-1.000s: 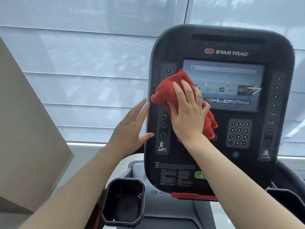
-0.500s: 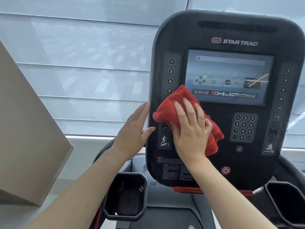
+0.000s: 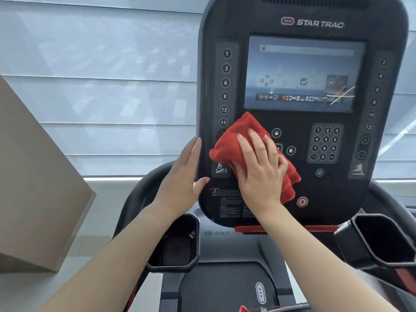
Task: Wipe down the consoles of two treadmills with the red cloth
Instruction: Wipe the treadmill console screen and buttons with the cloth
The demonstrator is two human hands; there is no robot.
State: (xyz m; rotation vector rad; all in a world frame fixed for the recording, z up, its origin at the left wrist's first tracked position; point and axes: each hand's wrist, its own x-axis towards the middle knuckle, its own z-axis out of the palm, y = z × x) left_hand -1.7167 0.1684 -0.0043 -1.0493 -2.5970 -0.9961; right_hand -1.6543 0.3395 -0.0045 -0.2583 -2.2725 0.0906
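Observation:
A black Star Trac treadmill console (image 3: 301, 16) fills the upper right, with a lit screen (image 3: 301, 70), number buttons down both sides and a keypad (image 3: 325, 144). My right hand (image 3: 261, 170) lies flat on the crumpled red cloth (image 3: 231, 136), pressing it against the lower left of the console face, below the screen. My left hand (image 3: 182, 179) rests with fingers spread against the console's left edge, thumb on the front face. A red stop button (image 3: 302, 202) shows just right of the cloth.
Black cup holders sit below the console at left (image 3: 177, 242) and right (image 3: 382, 239). The treadmill deck cover (image 3: 225, 287) lies underneath. A beige slanted panel (image 3: 33, 176) stands at the left. White window blinds (image 3: 101, 86) fill the background.
My right hand has slid the red cloth down from the screen's left edge to the lower left of the console. The left hand stays on the console's edge. The view has tilted down.

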